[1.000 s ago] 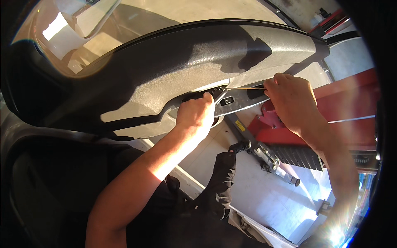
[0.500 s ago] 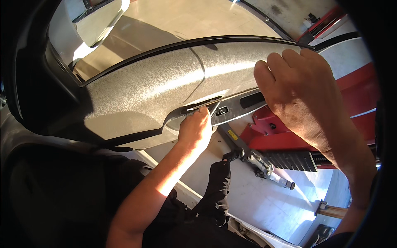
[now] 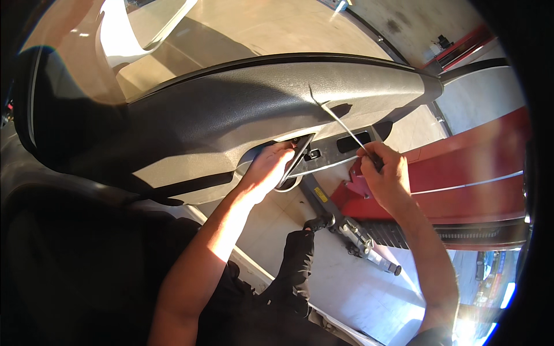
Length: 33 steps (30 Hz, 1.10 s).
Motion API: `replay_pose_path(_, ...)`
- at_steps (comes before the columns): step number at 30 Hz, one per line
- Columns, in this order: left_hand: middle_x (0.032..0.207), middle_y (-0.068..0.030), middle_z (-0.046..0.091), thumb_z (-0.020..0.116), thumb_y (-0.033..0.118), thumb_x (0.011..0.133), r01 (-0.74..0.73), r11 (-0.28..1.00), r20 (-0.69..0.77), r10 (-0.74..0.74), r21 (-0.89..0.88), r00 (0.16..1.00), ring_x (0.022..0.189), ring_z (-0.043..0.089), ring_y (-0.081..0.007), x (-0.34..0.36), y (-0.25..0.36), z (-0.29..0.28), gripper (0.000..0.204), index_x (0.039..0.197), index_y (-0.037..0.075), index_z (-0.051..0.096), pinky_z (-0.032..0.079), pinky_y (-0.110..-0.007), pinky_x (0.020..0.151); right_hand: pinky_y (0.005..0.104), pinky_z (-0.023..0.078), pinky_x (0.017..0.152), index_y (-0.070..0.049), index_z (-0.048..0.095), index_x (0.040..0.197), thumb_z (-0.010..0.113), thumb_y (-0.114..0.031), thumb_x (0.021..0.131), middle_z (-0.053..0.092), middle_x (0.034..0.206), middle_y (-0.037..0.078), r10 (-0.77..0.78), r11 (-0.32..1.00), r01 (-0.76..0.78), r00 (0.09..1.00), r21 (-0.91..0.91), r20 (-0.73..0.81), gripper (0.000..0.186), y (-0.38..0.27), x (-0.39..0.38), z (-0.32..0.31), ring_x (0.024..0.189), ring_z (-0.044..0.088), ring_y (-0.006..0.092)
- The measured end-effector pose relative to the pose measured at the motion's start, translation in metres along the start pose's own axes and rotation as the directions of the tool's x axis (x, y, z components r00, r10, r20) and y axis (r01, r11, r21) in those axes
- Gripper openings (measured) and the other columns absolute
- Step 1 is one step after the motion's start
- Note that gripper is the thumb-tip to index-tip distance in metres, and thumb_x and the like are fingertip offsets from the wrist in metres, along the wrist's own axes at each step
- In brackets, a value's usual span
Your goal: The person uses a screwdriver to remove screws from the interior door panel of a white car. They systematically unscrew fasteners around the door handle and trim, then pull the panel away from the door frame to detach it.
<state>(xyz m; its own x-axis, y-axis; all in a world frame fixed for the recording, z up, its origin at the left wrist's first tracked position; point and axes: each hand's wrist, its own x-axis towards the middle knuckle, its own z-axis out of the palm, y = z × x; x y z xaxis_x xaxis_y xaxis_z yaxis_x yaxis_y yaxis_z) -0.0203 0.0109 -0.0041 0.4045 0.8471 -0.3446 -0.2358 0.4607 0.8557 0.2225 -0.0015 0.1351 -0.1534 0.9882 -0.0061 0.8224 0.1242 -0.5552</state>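
Note:
A car door's inner panel (image 3: 277, 86), with a textured grey surface, spans the middle of the view. My left hand (image 3: 268, 168) is closed on the edge of a dark trim piece (image 3: 299, 154) at the armrest, which tilts up beside a dark opening. Its fingertips are partly hidden there. My right hand (image 3: 388, 177) grips the dark handle of a screwdriver (image 3: 346, 127). The long thin metal shaft points up and left, its tip in front of the panel. Between the hands lies the grey armrest switch panel (image 3: 332, 153) with a small switch.
A red vehicle lift part (image 3: 461, 196) stands at the right. Below the door a grey lift arm (image 3: 360, 236) runs over the pale floor, close to my leg (image 3: 294, 259) in dark trousers. The window opening and side mirror (image 3: 130, 34) are at upper left.
My right hand has come down and left from above the panel's right end, and the screwdriver now shows in it. At the armrest, the trim piece by my left hand stands up more.

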Motion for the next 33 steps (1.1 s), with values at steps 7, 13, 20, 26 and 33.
replay_pose_path(7,0.133,-0.0100,0.065,0.057,0.017,0.106,-0.306,0.926,-0.046,0.303,-0.220,0.952,0.118,0.059,-0.0155,0.012,-0.016,0.024,0.042,0.142,-0.003,0.054,0.045,-0.030,0.104,0.0237,0.036,0.040,0.002,0.061,0.122,0.082,-0.036,0.089,0.067,0.091,0.006,0.535,0.455,-0.238,0.844,0.858,-0.050,0.054,-0.003,-0.002,0.128,0.048,0.040,0.0042)
replay_pose_path(13,0.155,-0.0124,0.049,0.057,0.031,0.106,-0.303,0.952,0.010,0.304,-0.051,0.953,0.136,0.050,-0.0198,0.010,0.002,0.021,0.065,0.160,0.002,0.034,0.042,-0.032,0.110,0.0242,0.040,0.040,0.003,0.061,0.106,0.082,-0.029,0.086,0.063,0.083,0.005,0.568,0.272,-0.044,0.814,0.961,-0.124,0.043,-0.006,0.026,0.157,0.048,0.045,0.0066)
replay_pose_path(20,0.148,-0.0144,0.055,0.054,0.021,0.108,-0.320,0.947,0.114,0.320,-0.016,0.941,0.133,0.053,-0.0193,0.019,0.001,-0.001,0.054,0.156,0.000,0.040,0.043,-0.031,0.110,0.0287,0.054,0.057,0.011,0.054,0.123,0.087,-0.038,0.078,0.065,0.099,0.016,0.592,0.443,-0.154,0.790,0.883,-0.159,0.075,-0.019,0.040,0.167,0.074,0.063,0.0174)
replay_pose_path(26,0.094,-0.0060,0.065,0.050,0.020,0.108,-0.364,0.916,-0.099,0.383,0.170,0.918,0.078,0.058,-0.0107,-0.001,0.004,0.022,0.036,0.134,-0.003,0.059,0.049,-0.027,0.069,0.0260,0.045,0.049,-0.002,0.064,0.087,0.074,-0.029,0.092,0.062,0.072,0.003,0.654,0.200,-0.052,0.751,0.978,-0.094,0.029,-0.020,0.040,0.162,0.057,0.056,0.0106)
replay_pose_path(33,0.089,-0.0043,0.065,0.054,0.022,0.102,-0.321,0.939,0.146,0.337,-0.120,0.930,0.070,0.057,-0.0075,0.025,-0.007,-0.004,0.051,0.148,0.001,0.047,0.042,-0.023,0.053,0.0273,0.038,0.043,-0.006,0.057,0.082,0.073,-0.038,0.093,0.053,0.066,0.000,0.704,0.128,-0.006,0.705,0.992,-0.087,0.038,-0.028,0.061,0.175,0.049,0.047,0.0095)
